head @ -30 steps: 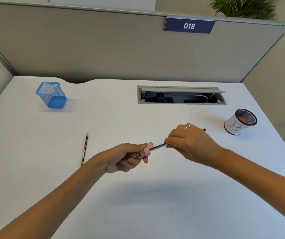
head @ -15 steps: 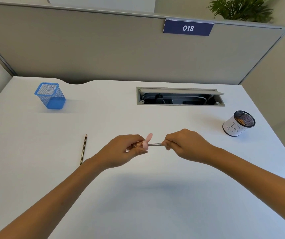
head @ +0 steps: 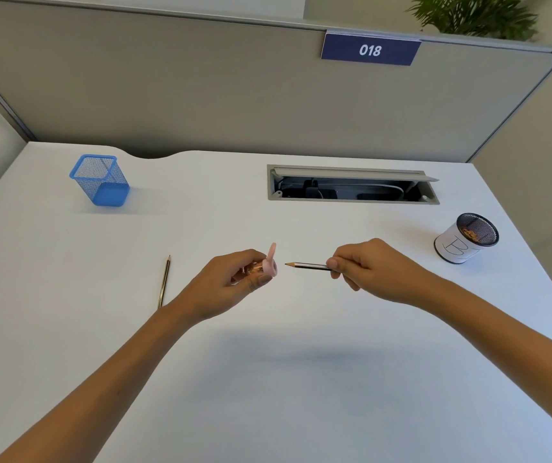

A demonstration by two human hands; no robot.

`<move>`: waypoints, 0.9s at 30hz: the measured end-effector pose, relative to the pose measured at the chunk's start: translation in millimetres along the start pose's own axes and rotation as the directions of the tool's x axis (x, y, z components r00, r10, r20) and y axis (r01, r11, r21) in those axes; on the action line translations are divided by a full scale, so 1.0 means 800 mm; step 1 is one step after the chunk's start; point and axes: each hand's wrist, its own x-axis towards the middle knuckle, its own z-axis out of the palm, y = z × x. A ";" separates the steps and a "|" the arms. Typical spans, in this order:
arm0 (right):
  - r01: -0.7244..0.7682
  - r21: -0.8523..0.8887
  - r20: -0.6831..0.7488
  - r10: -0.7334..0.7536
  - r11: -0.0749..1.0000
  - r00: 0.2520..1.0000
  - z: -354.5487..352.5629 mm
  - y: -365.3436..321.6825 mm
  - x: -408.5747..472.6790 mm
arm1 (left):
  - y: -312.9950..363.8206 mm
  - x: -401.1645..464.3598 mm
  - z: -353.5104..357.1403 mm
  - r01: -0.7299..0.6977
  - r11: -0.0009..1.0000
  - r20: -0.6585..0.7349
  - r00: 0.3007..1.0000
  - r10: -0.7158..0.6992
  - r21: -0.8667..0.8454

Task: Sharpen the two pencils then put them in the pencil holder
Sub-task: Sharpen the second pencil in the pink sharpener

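My left hand [head: 234, 279] grips a small pink sharpener [head: 269, 265] with its lid flipped up, above the middle of the white desk. My right hand [head: 371, 265] pinches a dark pencil [head: 308, 265] whose sharp tip points left, a short gap away from the sharpener. A second pencil [head: 164, 282] lies on the desk to the left, tip pointing away from me. An empty blue mesh pencil holder [head: 100, 180] stands at the back left.
A round cup [head: 466, 238] with a white paper label and shavings inside stands at the right. An open cable hatch [head: 351, 188] is set into the desk [head: 284, 379] at the back. A grey partition closes off the far side.
The pencil was inside the sharpener before. My right hand has pulled it out to the right, and a gap now shows between tip and sharpener.
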 end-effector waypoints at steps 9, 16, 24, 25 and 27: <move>0.226 -0.271 -0.185 -0.281 0.936 0.942 0.007 0.002 -0.002 | 0.011 -0.002 -0.001 0.038 0.995 0.013 0.999 -0.037 -0.097; 0.393 -0.660 -0.180 -0.643 0.640 0.744 0.014 -0.002 -0.004 | 0.022 0.002 -0.009 0.125 0.962 0.203 0.976 -0.076 -0.241; 0.306 -0.579 -0.140 -0.461 0.756 0.876 0.020 -0.013 -0.004 | 0.028 0.002 -0.001 0.239 0.948 0.306 0.937 -0.168 -0.211; 0.233 -0.459 -0.088 -0.305 0.857 0.948 0.020 -0.016 -0.002 | 0.025 0.002 0.004 0.108 0.992 0.200 0.975 -0.094 -0.061; 0.018 -0.103 0.074 -0.011 0.995 0.997 0.020 -0.019 0.003 | 0.015 0.001 0.010 -0.187 0.930 0.060 0.982 0.177 0.315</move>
